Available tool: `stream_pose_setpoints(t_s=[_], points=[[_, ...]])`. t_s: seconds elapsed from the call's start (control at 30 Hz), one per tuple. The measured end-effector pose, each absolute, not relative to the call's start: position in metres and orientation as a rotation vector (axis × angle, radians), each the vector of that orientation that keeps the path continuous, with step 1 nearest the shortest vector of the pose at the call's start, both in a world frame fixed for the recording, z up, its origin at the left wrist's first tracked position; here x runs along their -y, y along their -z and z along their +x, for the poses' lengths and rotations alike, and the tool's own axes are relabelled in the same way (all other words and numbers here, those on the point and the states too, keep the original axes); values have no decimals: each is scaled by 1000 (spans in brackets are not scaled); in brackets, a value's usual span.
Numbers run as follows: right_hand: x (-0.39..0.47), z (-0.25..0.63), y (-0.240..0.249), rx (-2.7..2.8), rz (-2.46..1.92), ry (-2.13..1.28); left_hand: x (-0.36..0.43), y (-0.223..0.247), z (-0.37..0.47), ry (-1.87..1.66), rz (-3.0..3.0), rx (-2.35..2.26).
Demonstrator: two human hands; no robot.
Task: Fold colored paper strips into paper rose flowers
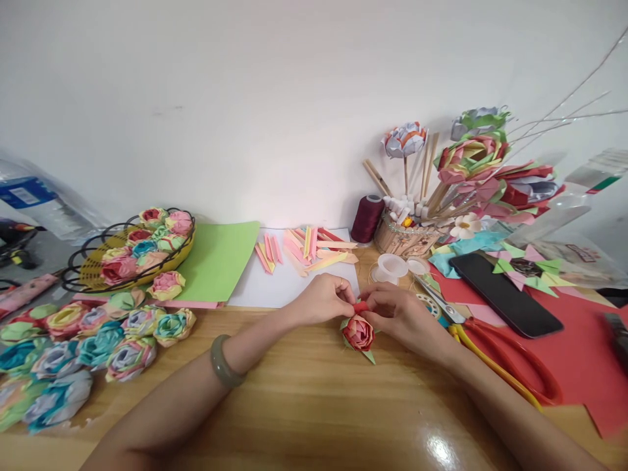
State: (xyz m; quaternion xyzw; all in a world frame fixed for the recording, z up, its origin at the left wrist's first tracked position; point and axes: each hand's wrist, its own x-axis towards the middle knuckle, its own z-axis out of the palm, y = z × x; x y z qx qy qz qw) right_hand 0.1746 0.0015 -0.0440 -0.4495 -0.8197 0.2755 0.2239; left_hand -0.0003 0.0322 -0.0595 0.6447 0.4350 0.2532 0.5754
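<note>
A folded paper flower (359,333), red and pink with green petals, lies at the middle of the desk with its opening facing me. Against its upper edge is a small red paper piece (361,306), pinched between the fingertips of both hands. My left hand (326,301) comes in from the left, closed at thumb and forefinger. From the right, my right hand (400,314) is closed on the same piece, its thumb close against the flower. The fingertips partly cover how the piece joins the flower.
Folded paper strips (309,245) lie on white paper (250,288) beyond my hands. To the left are finished paper flowers (132,360) and a yellow basket (91,268). At right stand red-handled scissors (520,353), a phone (505,294), a thread spool (367,219) and a wooden pot (407,237).
</note>
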Motion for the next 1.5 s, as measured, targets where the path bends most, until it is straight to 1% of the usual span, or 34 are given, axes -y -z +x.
stream_pose_setpoints(t_s=[0.13,0.23,0.37,0.53,0.67,0.73,0.83,0.9,0.97,1.07,1.17,1.23,1.3,1.4,1.5], points=[[1,176,41,2418,-1136,-253,-29,56,1,-665,1535,-1018],[1,178,38,2447,-1102,-61,-28,53,2,-693,1544,-990],[-1,182,35,2410,-1085,31,-25,49,4,-694,1491,-906],[0,185,36,2286,-1044,151,-25,48,5,-757,1386,-920],[4,185,38,2091,-969,110,-27,43,4,-781,1126,-797],[6,184,39,1995,-934,55,-25,40,4,-716,1109,-670],[8,182,40,1943,-873,25,-19,35,4,-512,1162,-458],[9,180,39,1948,-842,17,-16,34,5,-409,1199,-415],[10,180,37,1955,-826,-41,-15,34,5,-434,1274,-485],[11,179,32,1856,-945,-223,-16,36,7,-661,1437,-688],[10,177,25,1723,-1240,-618,-19,39,8,-811,1608,-922],[9,173,20,1715,-1350,-940,-19,41,8,-810,1725,-1045],[8,169,18,1707,-1356,-1155,-18,43,9,-757,1790,-1114],[7,166,18,1590,-1332,-1351,-16,46,10,-720,1765,-1111],[8,165,20,1449,-1344,-1454,-15,47,10,-743,1635,-1050]])
